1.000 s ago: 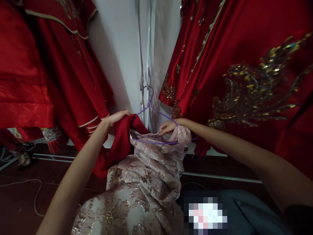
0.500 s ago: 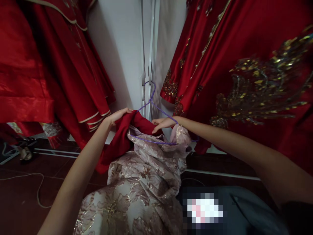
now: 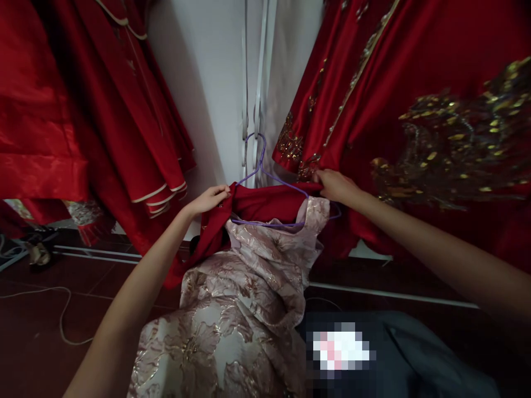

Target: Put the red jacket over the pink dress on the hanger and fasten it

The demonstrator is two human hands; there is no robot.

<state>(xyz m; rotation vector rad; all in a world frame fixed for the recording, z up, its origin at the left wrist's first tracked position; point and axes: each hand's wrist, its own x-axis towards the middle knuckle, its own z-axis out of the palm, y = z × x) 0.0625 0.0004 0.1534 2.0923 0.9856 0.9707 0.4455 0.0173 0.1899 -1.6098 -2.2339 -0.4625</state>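
A pale pink brocade dress (image 3: pixel 253 282) with metallic flowers hangs by its straps on a purple hanger (image 3: pixel 286 185), whose hook is at the white metal rail. Behind the dress, across the hanger, a red garment (image 3: pixel 265 202) is stretched between my hands. My left hand (image 3: pixel 212 198) pinches its upper left edge, beside the hanger's left arm. At the right end, my right hand (image 3: pixel 335 185) grips the other upper edge, just beyond the hanger's right arm; its fingertips are partly hidden.
Red garments (image 3: pixel 136 121) hang on the left, and red gowns with gold sequins (image 3: pixel 431 143) on the right. A white metal rail (image 3: pixel 261 83) stands between them. Shoes (image 3: pixel 38 254), a cable (image 3: pixel 66 315) and a low white bar (image 3: pixel 394 294) are near the floor.
My right hand has moved right, from behind the dress neckline to beyond the hanger's arm, drawing the red garment out wide. My left hand has shifted slightly right.
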